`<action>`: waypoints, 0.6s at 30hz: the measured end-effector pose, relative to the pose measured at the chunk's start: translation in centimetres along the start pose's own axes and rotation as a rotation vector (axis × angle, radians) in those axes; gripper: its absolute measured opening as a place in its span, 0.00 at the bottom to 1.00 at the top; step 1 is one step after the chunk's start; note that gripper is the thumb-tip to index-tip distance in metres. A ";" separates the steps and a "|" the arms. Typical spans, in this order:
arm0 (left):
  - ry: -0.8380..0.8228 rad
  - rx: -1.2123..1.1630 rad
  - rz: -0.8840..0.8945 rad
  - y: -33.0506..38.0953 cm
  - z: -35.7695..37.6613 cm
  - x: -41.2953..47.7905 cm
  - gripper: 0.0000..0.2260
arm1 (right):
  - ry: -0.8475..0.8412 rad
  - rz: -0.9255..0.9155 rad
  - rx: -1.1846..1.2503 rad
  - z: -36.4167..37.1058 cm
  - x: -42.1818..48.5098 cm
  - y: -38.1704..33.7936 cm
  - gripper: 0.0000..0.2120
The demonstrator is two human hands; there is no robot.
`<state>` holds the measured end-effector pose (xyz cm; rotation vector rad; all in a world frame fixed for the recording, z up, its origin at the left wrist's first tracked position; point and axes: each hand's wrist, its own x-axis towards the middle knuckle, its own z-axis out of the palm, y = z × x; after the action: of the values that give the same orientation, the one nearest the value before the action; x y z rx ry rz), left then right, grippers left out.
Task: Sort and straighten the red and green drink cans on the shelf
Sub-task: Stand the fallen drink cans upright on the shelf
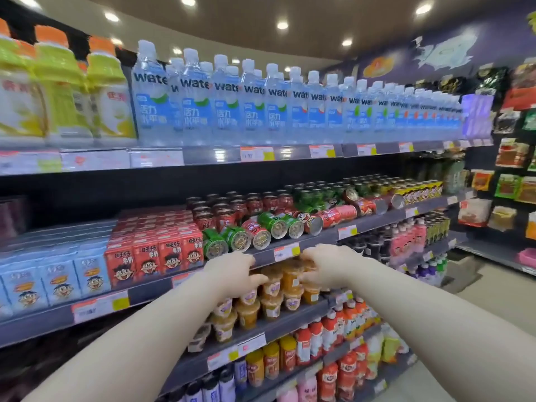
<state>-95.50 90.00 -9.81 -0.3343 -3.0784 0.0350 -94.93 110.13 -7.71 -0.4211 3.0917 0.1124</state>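
Observation:
Red and green drink cans lie toppled along the front of the middle shelf (324,237). Green cans (215,245) lie on their sides at the left, a red can (256,230) sits between green ones, and longer red cans (333,216) lie further right. Upright red cans (232,210) and upright green cans (316,194) stand behind them. My left hand (232,271) and my right hand (327,264) reach forward just below the shelf edge, fingers curled, holding nothing I can see. Both hands overlap the orange cups one shelf down.
Red milk cartons (156,248) and blue cartons (52,274) stand left of the cans. Water bottles (232,105) fill the shelf above. Orange jelly cups (272,288) sit on the shelf below, with bottles under them. The aisle floor (475,288) opens to the right.

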 end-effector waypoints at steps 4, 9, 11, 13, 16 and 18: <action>0.041 -0.038 -0.104 0.7 -0.1 3.0 0.25 | -0.006 -0.111 0.004 -0.4 4.6 2.6 0.29; 0.047 -0.051 -0.239 0.3 1.1 4.6 0.26 | -0.008 -0.275 0.032 0.9 9.3 3.0 0.28; 0.060 -0.046 -0.285 -0.6 1.3 5.2 0.26 | -0.010 -0.344 0.033 1.5 10.9 2.5 0.28; 0.087 -0.047 -0.324 -1.8 1.1 6.0 0.24 | 0.007 -0.400 0.040 1.5 12.6 2.0 0.28; 0.137 -0.009 -0.338 -3.6 1.1 7.6 0.24 | 0.056 -0.474 0.052 1.3 15.1 1.2 0.26; 0.163 0.028 -0.328 -4.9 1.5 8.8 0.25 | 0.075 -0.517 0.067 1.3 16.7 0.6 0.25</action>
<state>-105.21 87.10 -10.77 0.1628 -2.9249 0.0363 -111.12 106.38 -9.50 -1.2178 2.9255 -0.0166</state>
